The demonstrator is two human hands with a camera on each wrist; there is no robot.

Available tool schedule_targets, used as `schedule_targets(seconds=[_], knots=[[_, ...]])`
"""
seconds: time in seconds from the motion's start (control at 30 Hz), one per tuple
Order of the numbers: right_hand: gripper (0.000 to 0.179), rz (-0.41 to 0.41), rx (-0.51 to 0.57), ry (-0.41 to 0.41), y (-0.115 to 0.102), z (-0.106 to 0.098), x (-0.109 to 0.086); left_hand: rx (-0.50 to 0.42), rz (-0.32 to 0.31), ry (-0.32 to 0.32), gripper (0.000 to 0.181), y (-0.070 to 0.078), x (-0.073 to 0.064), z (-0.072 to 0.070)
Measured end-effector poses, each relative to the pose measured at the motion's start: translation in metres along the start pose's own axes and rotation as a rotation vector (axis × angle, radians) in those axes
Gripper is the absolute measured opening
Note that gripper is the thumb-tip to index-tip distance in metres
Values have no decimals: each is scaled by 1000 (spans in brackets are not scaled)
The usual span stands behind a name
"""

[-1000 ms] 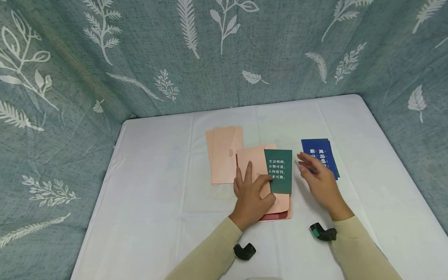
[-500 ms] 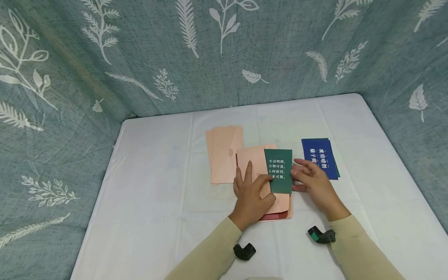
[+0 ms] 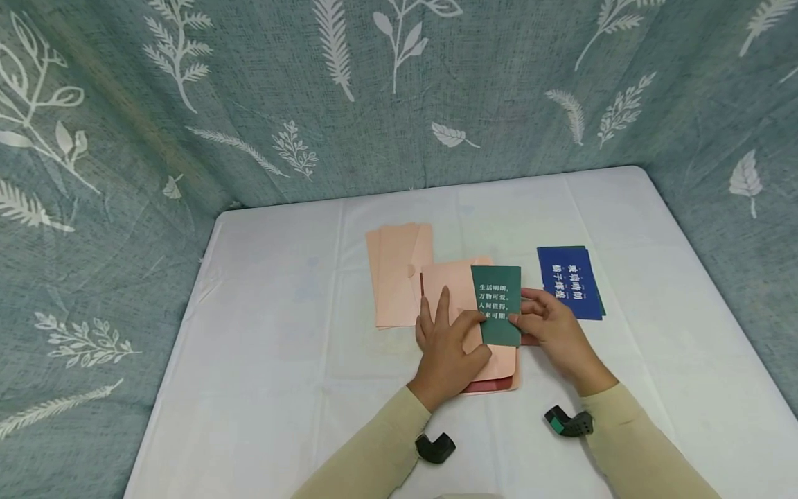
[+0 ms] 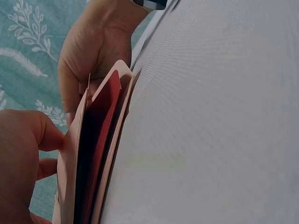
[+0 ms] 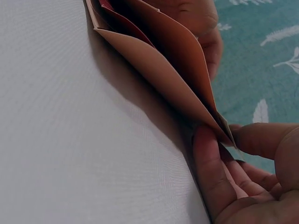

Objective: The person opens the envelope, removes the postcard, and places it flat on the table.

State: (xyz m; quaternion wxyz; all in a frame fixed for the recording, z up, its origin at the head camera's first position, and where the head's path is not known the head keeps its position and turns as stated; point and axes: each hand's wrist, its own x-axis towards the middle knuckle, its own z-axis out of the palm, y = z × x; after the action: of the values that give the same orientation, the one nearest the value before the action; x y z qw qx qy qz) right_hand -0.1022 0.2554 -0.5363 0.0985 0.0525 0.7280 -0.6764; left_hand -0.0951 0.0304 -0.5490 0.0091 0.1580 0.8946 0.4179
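Note:
In the head view a peach envelope [image 3: 458,277] lies mid-table, dark red [image 3: 490,385] showing at its near edge. A green card [image 3: 501,279] with white writing covers its right part; whether the card is tucked in is unclear. My left hand [image 3: 450,360] rests on the envelope with spread fingers, its index fingertip touching the card. My right hand [image 3: 561,336] pinches the right edge, thumb on the card and fingers beneath. In the right wrist view the peach layers [image 5: 154,60] gape apart, and the thumb and fingers meet at their corner.
Further back left lie several peach envelopes [image 3: 395,277], partly overlapping the middle one. A small stack of blue cards [image 3: 576,277] with white writing is beyond my right hand. The white table [image 3: 268,333] ends at a green leaf-patterned curtain [image 3: 262,104].
My right hand has moved left from beside the blue cards to the green card's right edge and taken hold there. The left hand and the envelope have stayed in place.

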Motion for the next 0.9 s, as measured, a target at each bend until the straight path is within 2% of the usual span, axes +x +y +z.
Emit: schedule_targets(seconds=[0.3,0.57,0.9], knots=[[62,1,-33,16,-2,-3,-1,-8,-11,-7,44,1,0,1],[66,30,-67,66,-7,-14,-1,-6,2,8,43,1,-1,0],[66,7,-68,104,-7,-25,0,-12,5,5,41,1,-2,0]])
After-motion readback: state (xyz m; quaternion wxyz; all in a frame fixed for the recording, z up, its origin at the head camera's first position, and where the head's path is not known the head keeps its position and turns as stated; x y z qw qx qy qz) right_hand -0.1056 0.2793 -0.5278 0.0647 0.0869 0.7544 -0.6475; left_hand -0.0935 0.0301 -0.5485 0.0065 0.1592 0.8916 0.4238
